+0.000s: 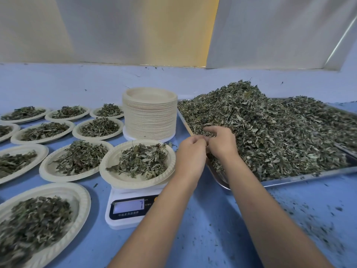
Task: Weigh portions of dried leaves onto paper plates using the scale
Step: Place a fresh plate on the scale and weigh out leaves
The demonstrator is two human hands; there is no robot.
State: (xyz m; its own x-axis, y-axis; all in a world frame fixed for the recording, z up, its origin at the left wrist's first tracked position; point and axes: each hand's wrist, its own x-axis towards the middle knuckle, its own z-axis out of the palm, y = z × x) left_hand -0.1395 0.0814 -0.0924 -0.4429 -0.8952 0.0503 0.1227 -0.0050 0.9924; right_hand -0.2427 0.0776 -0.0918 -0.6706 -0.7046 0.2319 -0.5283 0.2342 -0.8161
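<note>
Both hands work at the near left corner of the shallow stainless-steel tray point(309, 176), where the big heap of dried grey-green leaves point(270, 128) slopes down to the rim. The right hand point(222, 144) has its fingers point(209, 130) curled down over a tuft of the heap. The left hand point(190, 151) is curled narrow just beside it, touching the right fingertips; whether it holds any leaf I cannot tell.

Just left of the hands, the round beige paper plate point(108, 167) sits on the small white digital scale point(131, 207) with a loose portion of leaves point(141, 161) on it. The display point(128, 206) appears to show a 7.

The main risk is in the carry from tray to plate. The leaves are light and brittle, so a loose pinch would probably shed flakes onto the blue table point(212, 219), which already has crumbs on its right side. Anything dropped that way makes the portion lighter than what was picked up.

The plate overhangs the scale on every side. A wrist or forearm brushing its rim would likely tip it or falsify the reading.

A full handful could overshoot, and picking tangled stems back out may drag more with them. The tall stack of empty beige paper plates point(149, 120) stands close behind, and the filled paper plates point(48, 167) crowd the left, so a wide sweep could knock either.
</note>
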